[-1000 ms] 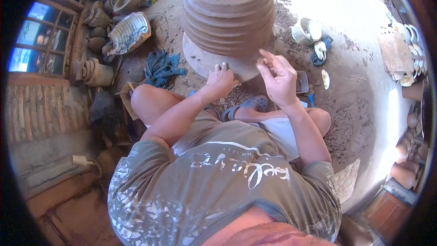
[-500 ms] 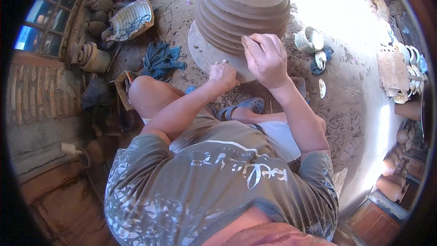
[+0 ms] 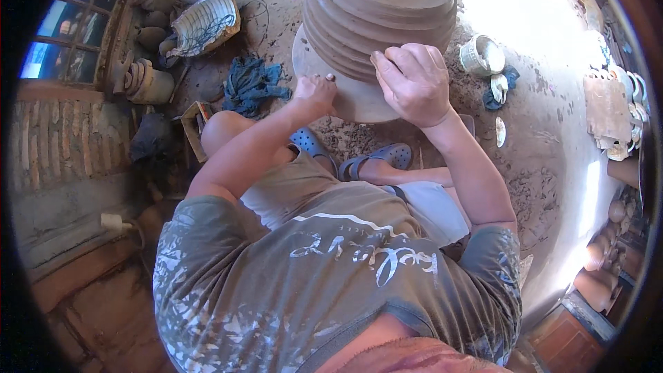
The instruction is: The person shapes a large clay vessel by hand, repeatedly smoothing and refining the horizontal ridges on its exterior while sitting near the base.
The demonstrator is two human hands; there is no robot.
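A large brown clay pot (image 3: 380,17) with ridged, stepped sides stands on a pale round turntable (image 3: 352,102) in front of me. My left hand (image 3: 316,94) is at the turntable's near left edge, fingers curled over the rim. My right hand (image 3: 414,84) is raised by the pot's near right side, thumb and fingers pressed together. Whatever it may pinch is hidden behind the fingers. From this view I cannot tell whether those fingertips touch the clay.
A dark blue cloth (image 3: 252,86) lies to the left, near a ribbed pale container (image 3: 204,24). On the right stand a white bucket (image 3: 481,55) and a blue rag (image 3: 494,97). Clay scraps (image 3: 528,200) litter the floor. Several pots (image 3: 601,262) line the right wall.
My left hand has moved left and away from me along the turntable's edge. My right hand remains beside the pot, still pinched. The whole view has shifted slightly.
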